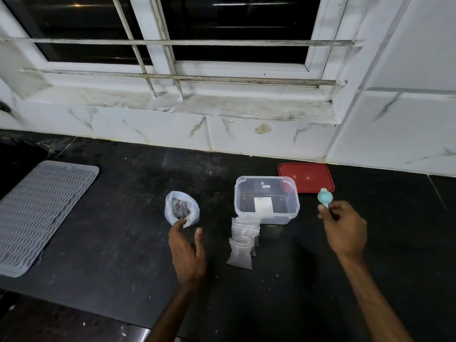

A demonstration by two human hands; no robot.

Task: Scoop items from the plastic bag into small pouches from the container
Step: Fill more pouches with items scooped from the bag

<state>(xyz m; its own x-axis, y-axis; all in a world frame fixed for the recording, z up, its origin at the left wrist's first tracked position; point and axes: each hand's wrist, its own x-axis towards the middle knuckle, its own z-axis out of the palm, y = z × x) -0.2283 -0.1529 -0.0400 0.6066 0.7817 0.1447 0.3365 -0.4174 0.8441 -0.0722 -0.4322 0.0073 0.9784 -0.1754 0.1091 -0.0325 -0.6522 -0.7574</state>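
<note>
Both forearms reach in from the bottom edge over the dark counter [118,245]. The left hand [187,253] is spread, thumb held apart from the fingers, and its fingertips [183,222] seem to just touch the near rim of the plastic bag [181,208], though blur makes the contact hard to confirm. The bag stands open on the counter with dark contents inside. The right hand [345,230] hovers to the right, pinching the handle of a pale blue scoop [323,195] with its bowl pointing away. Between the hands, a small heap of clear pouches [243,243] lies just in front of the clear container [291,208]. A red lid [306,177] lies flat behind the container's right side. A grey ribbed mat [42,213] lies at far left.
</note>
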